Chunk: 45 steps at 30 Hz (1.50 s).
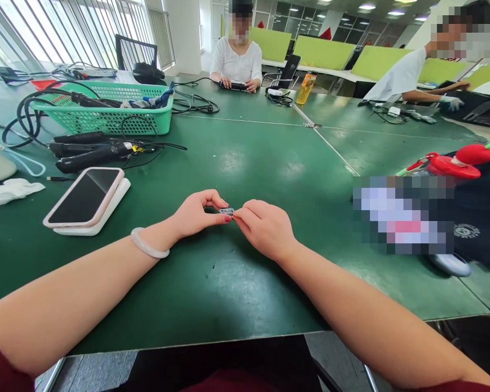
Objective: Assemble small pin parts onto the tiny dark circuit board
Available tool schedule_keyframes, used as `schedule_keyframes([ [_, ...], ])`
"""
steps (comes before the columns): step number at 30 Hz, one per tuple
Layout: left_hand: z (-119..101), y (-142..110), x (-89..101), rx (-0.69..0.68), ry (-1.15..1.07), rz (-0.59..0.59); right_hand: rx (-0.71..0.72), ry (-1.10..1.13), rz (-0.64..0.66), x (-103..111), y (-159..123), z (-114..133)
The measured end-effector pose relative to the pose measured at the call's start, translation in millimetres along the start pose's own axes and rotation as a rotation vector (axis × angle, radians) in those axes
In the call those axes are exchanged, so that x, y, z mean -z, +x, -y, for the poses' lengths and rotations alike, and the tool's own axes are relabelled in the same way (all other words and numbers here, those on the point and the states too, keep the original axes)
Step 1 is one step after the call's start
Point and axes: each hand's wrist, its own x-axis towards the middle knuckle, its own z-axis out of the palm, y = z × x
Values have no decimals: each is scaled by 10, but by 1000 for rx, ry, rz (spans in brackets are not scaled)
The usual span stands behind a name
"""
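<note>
My left hand (200, 214) is closed in a pinch, with thumb and index finger on a small rectangular piece that looks like a circuit board (226, 211). The piece has a dark, speckled face and is held just over the green table (245, 283). At its right end, my right hand (265, 226) has thumb and fingertips pressed together, touching it. The right fingers cover part of the piece, so anything else in that pinch cannot be made out. A pale bangle (149, 245) circles my left wrist.
Left of my hands lies a phone (87, 197) on a white box (114, 209). Behind are black handled tools (92, 152) with cords and a green basket (110, 120). At right sit a dark bag (473, 212) and a computer mouse (451, 265). Two people work across the table.
</note>
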Motion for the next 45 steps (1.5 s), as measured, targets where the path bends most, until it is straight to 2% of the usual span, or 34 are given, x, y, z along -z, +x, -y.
schedule_keyframes([
  [5,1,5,8,19,-74,23,-45,66,-11,21,-10,-13],
  [9,-7,10,-7,61,-37,10,-184,89,-6,4,0,-101],
  [13,-12,23,-19,116,15,10,-330,76,171,-50,36,-200],
  [16,-15,26,-21,122,52,15,-377,111,273,-88,59,-235],
  [20,-15,15,-23,106,86,45,-314,192,346,-95,59,-248],
  [24,-4,9,-24,98,104,61,-241,265,343,-75,30,-263],
  [39,19,17,-20,98,107,29,-162,293,331,-47,40,-222],
  [45,2,22,-18,110,131,26,-215,244,367,-40,48,-230],
])
